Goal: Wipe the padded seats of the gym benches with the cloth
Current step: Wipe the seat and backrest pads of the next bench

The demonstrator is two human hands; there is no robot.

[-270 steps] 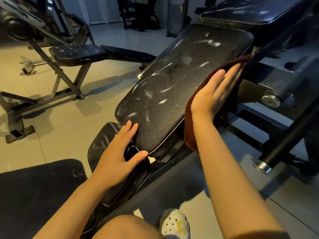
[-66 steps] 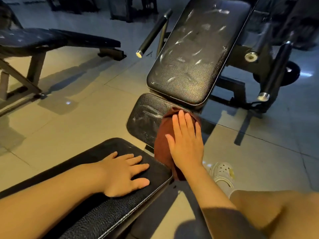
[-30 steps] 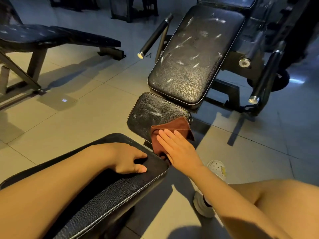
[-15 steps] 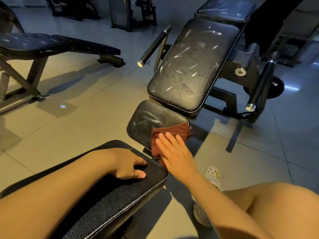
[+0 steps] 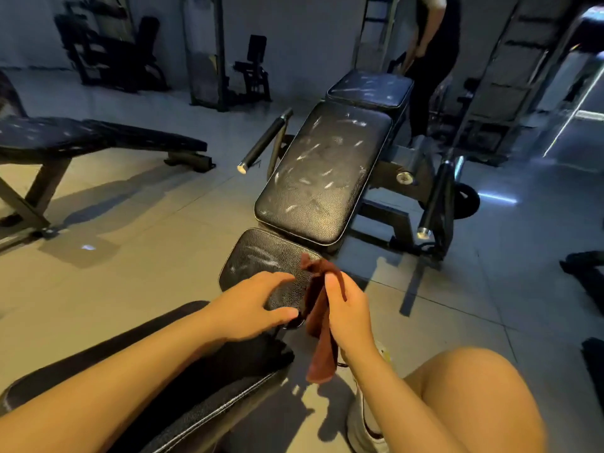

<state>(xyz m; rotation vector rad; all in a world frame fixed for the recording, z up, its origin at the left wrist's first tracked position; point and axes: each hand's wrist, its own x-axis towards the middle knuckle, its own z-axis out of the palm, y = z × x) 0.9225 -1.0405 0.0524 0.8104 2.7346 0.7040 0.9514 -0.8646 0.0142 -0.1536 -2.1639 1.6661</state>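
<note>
My right hand (image 5: 348,308) grips the brown cloth (image 5: 320,325), lifted off the small black seat pad (image 5: 261,256); the cloth hangs down below my hand, beside the pad's right edge. My left hand (image 5: 251,305) hovers with fingers spread and relaxed over the near end of that small pad, close to the cloth and holding nothing. Beyond the small pad lies the large black back pad (image 5: 317,181), streaked with pale marks, and a further pad (image 5: 369,89) behind it. My left forearm crosses a nearer black bench pad (image 5: 209,397).
Another black bench (image 5: 81,138) stands at the left. Padded roller bars (image 5: 436,197) and a handle bar (image 5: 261,142) flank the back pad. A person (image 5: 431,50) stands behind the bench. My knee (image 5: 474,400) and shoe (image 5: 362,426) are at the lower right on the tiled floor.
My right hand lifted the cloth off the small seat pad and now holds it bunched and hanging. My left hand left the near bench pad and moved forward toward the cloth.
</note>
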